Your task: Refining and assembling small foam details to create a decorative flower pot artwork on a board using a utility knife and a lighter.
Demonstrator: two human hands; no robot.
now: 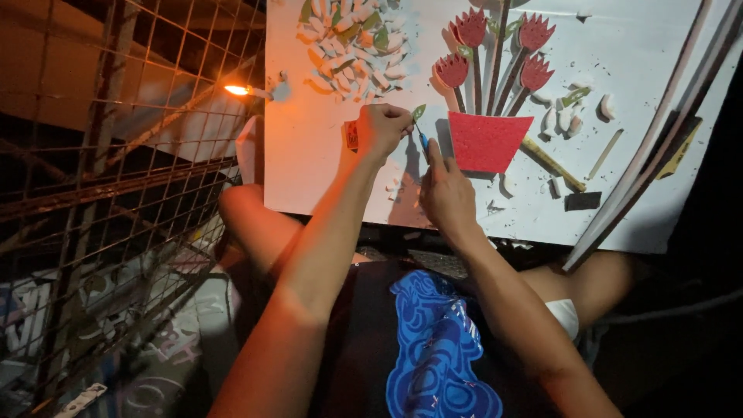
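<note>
Our right hand (446, 193) grips a blue-handled tool (422, 140), its long axis running up-left from the fingers. Our left hand (381, 128) pinches a green leaf piece (418, 112) just above the tool's tip.

white board (325, 166) cut off top; blue tool (423, 141) mostly hidden

Bare arms; dark top with a blue swirling print, perhaps shorts.
</note>
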